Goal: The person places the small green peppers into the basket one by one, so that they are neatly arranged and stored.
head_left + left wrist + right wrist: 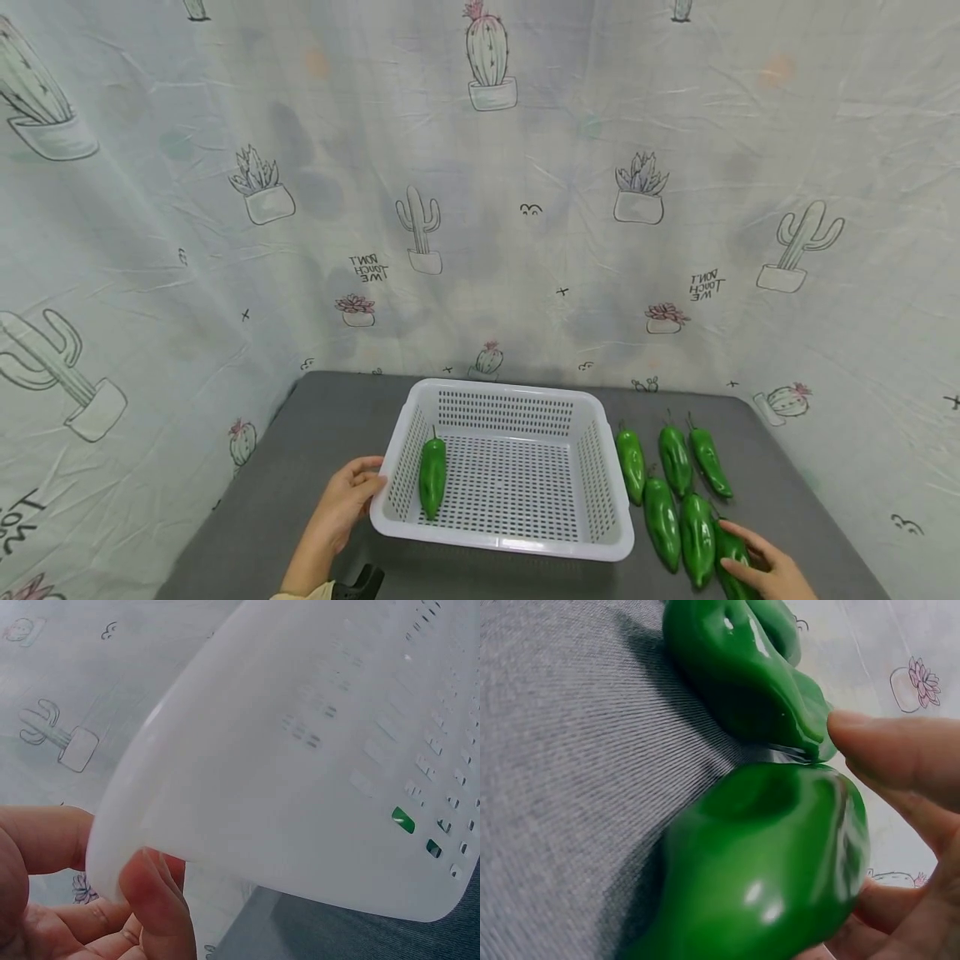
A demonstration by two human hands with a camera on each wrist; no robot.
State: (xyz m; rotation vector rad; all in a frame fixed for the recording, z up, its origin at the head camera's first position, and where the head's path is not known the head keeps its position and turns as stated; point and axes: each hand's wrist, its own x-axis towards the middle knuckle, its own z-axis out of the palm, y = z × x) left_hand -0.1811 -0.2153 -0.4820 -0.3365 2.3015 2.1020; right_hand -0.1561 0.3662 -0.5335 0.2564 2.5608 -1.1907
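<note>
Presently, a glossy, elongated green pepper (757,870) lies fore-and-aft under the nearer right hand (772,571), grip not determinable, while the left hand (347,496) pinches a white perforated plastic basket (495,542).

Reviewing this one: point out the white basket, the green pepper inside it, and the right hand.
White basket (501,543): head view, near rim.
Green pepper inside it (432,477): head view, middle of its body.
Right hand (777,571): head view, back of the hand.
</note>
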